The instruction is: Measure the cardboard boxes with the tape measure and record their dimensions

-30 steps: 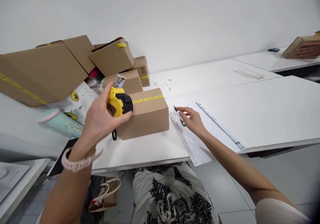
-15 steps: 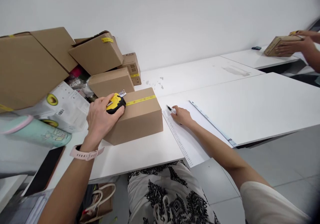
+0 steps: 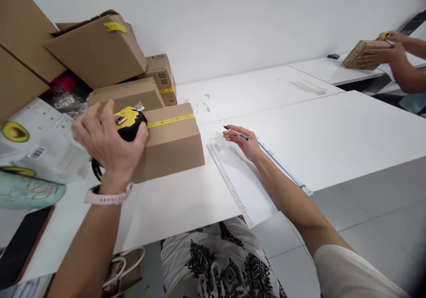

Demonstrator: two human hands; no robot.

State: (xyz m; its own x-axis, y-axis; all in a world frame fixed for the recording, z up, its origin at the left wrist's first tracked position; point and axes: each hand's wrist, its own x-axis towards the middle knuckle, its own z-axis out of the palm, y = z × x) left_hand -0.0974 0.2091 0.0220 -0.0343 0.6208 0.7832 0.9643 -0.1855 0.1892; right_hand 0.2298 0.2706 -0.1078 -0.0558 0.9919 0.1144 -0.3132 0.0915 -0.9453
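Two bare hands are over a white desk (image 3: 186, 200). The left hand (image 3: 116, 145) has its fingers arched wide around a yellow-and-black tape measure (image 3: 132, 119), thumb by its side; whether they grip it, I cannot tell. The tape measure is at the left end of a taped cardboard box (image 3: 169, 151). The right hand (image 3: 248, 146) holds a slim pen (image 3: 241, 135) in its fingers above a spiral-bound notebook (image 3: 244, 185), which overhangs the front edge. Far right, another person's hands (image 3: 374, 57) hold a smaller carton (image 3: 360, 52).
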